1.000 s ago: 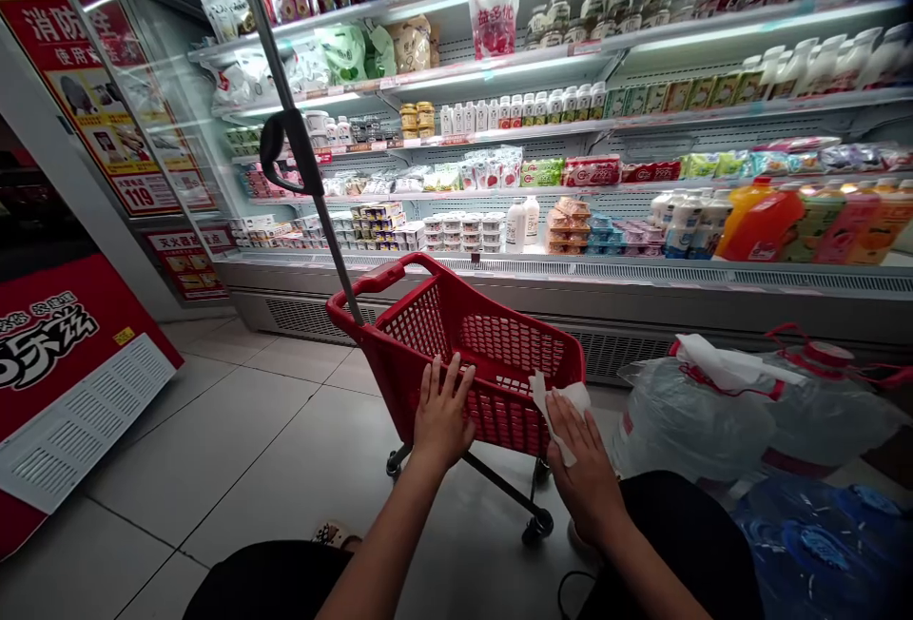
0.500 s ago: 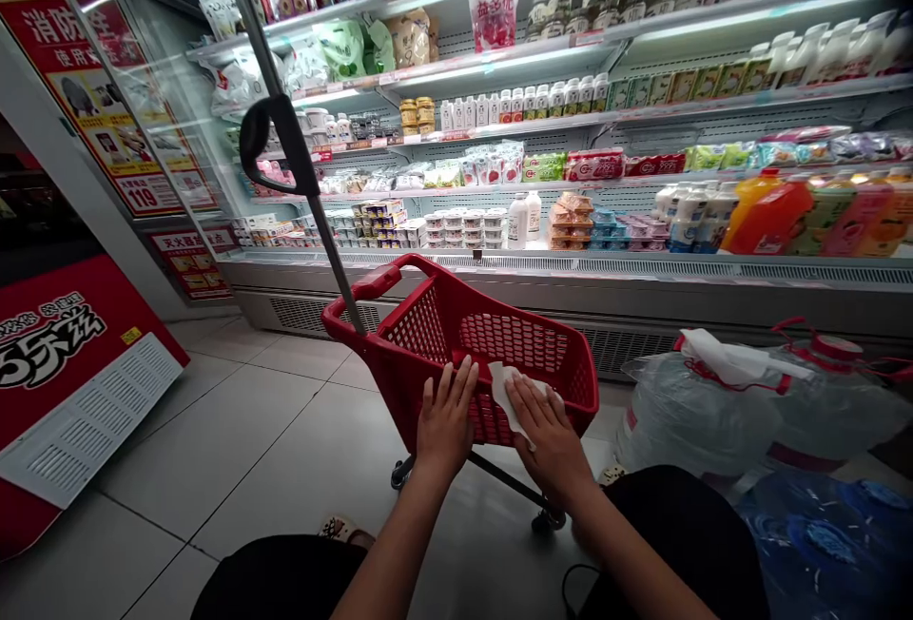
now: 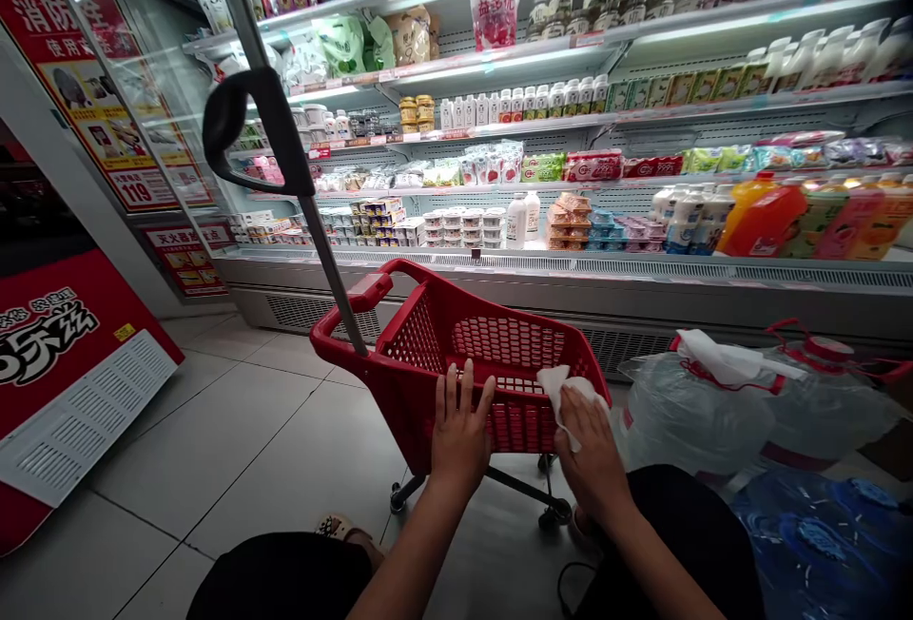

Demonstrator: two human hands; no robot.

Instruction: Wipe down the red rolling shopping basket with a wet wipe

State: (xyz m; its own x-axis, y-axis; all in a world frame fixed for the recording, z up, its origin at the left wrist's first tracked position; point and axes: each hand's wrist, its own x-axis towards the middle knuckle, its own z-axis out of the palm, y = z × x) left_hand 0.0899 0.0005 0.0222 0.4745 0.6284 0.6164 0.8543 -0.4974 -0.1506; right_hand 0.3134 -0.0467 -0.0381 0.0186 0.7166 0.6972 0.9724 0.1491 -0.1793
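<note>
A red plastic shopping cart (image 3: 399,382) with slotted walls and a tall handle (image 3: 261,135) stands in front of me. My left hand (image 3: 460,435) rests on the rim of its near side, fingers spread and holding nothing. Farther right along that rim, my right hand (image 3: 592,444) presses a crumpled white cloth or tissue (image 3: 560,387) against the cart's near right corner. Part of the cloth sticks out past the fingers, and the rest lies hidden under the palm. The cart stands on dark legs with small wheels (image 3: 553,513).
Behind the cart runs a refrigerated display (image 3: 499,278) stocked with dairy and drinks. Wrapped water jugs (image 3: 691,401) and blue water bottles (image 3: 820,544) stand at my right. A red freezer (image 3: 78,392) is on the left, on pale floor tiles.
My right hand has slid right along the rim with the white cloth to the corner. My left hand has shifted slightly right. The cart's handle leans nearer and farther left.
</note>
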